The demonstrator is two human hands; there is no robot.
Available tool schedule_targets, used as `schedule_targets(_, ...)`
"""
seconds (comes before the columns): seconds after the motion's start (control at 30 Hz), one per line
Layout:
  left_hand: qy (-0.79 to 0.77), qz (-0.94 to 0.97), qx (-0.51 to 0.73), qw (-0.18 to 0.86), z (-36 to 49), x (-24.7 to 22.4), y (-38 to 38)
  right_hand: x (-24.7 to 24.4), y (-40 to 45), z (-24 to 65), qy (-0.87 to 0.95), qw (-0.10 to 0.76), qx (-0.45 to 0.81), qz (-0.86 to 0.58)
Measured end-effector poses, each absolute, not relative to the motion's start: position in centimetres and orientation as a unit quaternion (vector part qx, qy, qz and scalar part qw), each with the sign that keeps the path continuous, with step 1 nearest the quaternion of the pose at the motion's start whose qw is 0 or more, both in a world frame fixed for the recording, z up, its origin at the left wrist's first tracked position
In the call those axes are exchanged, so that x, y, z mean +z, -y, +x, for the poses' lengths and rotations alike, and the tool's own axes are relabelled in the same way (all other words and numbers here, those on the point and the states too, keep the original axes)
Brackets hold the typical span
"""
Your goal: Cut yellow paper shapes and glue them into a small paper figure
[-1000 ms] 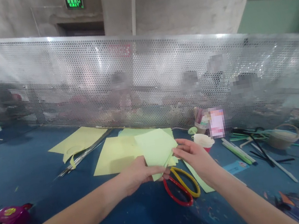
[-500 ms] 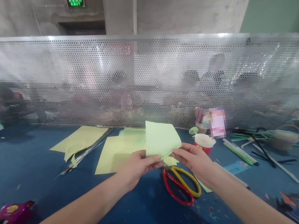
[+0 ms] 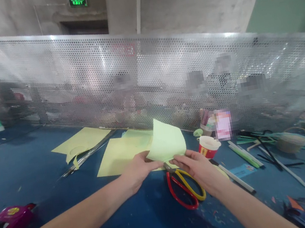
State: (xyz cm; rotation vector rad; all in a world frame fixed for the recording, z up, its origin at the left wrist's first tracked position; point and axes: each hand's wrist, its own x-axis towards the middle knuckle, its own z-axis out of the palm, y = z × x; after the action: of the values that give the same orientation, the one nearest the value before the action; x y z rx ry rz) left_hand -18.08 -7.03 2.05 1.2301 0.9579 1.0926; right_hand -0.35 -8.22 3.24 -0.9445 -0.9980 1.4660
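Observation:
A light green sheet of paper [image 3: 166,139] is held up between my two hands, its upper part curling away from me. My left hand [image 3: 142,170] pinches its lower left edge with the thumb on top. On the lower right, my right hand [image 3: 195,167] grips the edge near a narrow fold. Just below the paper lie scissors with one red and one yellow handle [image 3: 184,191]; their blades are mostly hidden beneath the paper and hands. Behind my left hand, a flat yellow sheet [image 3: 115,156] rests on the blue table [image 3: 107,224].
Beyond are another cut yellow sheet [image 3: 82,140] and thin metal rods [image 3: 86,157]. Rightward stand a red-and-white paper cup [image 3: 209,146], markers [image 3: 245,156], pipe cleaners [image 3: 265,137] and a small basket [image 3: 291,140]. A purple device [image 3: 9,225] sits left; a perforated metal panel [image 3: 75,80] borders the back.
The green paper's top has bent and tilted a little to the right, and its fold line has shifted. Both hands keep hold, with the right fingers slightly moved along the lower edge.

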Motion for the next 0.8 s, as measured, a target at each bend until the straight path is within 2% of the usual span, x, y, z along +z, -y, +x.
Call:
schedule_targets(0.2, -0.355, 0.466, 0.477, 0.655, -17.6, 2.4, 7.6, 3.1, 8.4, -0.8, 0.417, 0.55, 0.611, -0.387)
schedule_targets(0.4, -0.35, 0.475, 0.499, 0.635, -17.5, 2.2, 7.6, 3.1, 8.7, -1.2, 0.438, 0.537, 0.617, -0.372)
schedule_targets(0.63, -0.343, 0.517, 0.487, 0.615, -17.5, 2.3, 7.5, 2.6, 8.7, -1.0, 0.473, 0.482, 0.599, -0.431)
schedule_targets(0.8, -0.342, 0.513, 0.471, 0.63, -17.7, 2.4, 7.7, 1.3, 7.9, -0.1, 0.503, 0.508, 0.519, -0.469)
